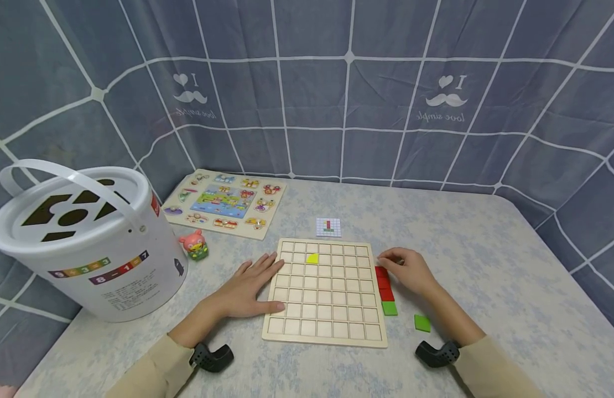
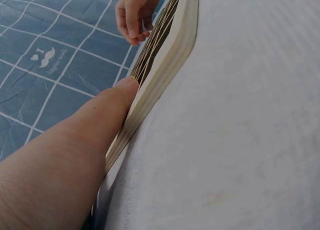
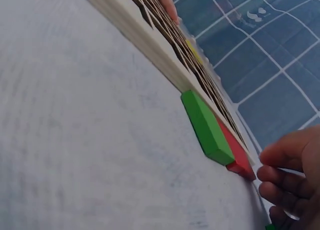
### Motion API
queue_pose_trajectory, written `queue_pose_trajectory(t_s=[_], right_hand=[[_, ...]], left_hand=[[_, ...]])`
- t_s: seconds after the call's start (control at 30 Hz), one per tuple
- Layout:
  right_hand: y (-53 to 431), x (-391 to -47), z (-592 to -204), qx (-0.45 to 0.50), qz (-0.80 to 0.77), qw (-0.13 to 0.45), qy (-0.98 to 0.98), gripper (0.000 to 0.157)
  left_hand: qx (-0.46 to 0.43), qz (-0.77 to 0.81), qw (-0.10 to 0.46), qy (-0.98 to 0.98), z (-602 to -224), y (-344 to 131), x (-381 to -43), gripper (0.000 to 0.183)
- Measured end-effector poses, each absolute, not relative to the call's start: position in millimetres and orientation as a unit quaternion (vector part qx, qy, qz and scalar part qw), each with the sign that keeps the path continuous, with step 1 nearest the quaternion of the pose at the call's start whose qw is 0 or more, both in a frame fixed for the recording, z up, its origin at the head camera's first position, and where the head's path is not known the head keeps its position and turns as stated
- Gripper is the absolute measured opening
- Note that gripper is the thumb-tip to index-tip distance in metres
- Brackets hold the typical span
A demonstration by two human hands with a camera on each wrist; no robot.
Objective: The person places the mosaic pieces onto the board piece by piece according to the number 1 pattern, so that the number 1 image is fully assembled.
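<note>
A wooden grid board (image 1: 324,339) lies flat, with a yellow tile (image 1: 312,258) in one upper cell. My left hand (image 1: 247,290) lies spread over the board's left edge, fingers straight; its thumb (image 2: 112,102) touches the rim in the left wrist view. Along the right edge is a row of red tiles (image 1: 384,284) ending in a green tile (image 1: 389,308). My right hand (image 1: 406,268) hovers by the row's far end, fingers loosely curled with nothing visible between them. Another green tile (image 1: 422,323) lies apart, nearer me.
Behind the board is a small pattern card (image 1: 328,227) showing red and green squares. A picture puzzle board (image 1: 222,202) and a pink and green toy figure (image 1: 194,244) stand at the back left, beside a large white bucket (image 1: 133,265). A grid-patterned curtain (image 1: 312,94) hangs behind the table.
</note>
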State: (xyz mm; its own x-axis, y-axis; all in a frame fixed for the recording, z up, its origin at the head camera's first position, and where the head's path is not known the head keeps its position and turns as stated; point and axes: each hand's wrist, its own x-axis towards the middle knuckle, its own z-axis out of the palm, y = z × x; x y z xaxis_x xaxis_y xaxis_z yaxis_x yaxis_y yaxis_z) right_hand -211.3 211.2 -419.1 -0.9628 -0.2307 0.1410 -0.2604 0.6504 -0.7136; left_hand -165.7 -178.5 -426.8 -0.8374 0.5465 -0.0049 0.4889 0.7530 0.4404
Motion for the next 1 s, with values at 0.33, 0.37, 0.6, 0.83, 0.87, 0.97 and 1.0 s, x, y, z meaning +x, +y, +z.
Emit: queue_pose_trajectory(t_s=[0.33, 0.37, 0.6, 0.83, 0.87, 0.97, 1.0], right_hand=[[220, -211, -425, 0.168, 0.381, 0.017, -0.909, 0.011], [221, -211, -426, 0.17, 0.38, 0.015, -0.909, 0.01], [226, -215, -431, 0.194, 0.386, -0.004, -0.902, 0.012], [226, -216, -432, 0.211, 0.381, -0.003, -0.9, 0.012], [226, -216, -432, 0.213, 0.379, -0.001, -0.901, 0.012], [226, -215, -431, 0.212, 0.376, 0.005, -0.902, 0.012], [225, -214, -430, 0.208, 0.377, 0.005, -0.902, 0.013]], left_hand=[[0.276, 0.214, 0.069, 0.935, -426, -177, -167, 0.094], [0.276, 0.214, 0.07, 0.935, -426, -177, -167, 0.094], [0.273, 0.219, 0.073, 0.934, -424, -178, -165, 0.094], [0.273, 0.215, 0.071, 0.935, -423, -178, -165, 0.094], [0.273, 0.215, 0.07, 0.935, -423, -178, -165, 0.094], [0.276, 0.217, 0.07, 0.934, -424, -178, -166, 0.093], [0.277, 0.217, 0.07, 0.933, -425, -178, -166, 0.093]])
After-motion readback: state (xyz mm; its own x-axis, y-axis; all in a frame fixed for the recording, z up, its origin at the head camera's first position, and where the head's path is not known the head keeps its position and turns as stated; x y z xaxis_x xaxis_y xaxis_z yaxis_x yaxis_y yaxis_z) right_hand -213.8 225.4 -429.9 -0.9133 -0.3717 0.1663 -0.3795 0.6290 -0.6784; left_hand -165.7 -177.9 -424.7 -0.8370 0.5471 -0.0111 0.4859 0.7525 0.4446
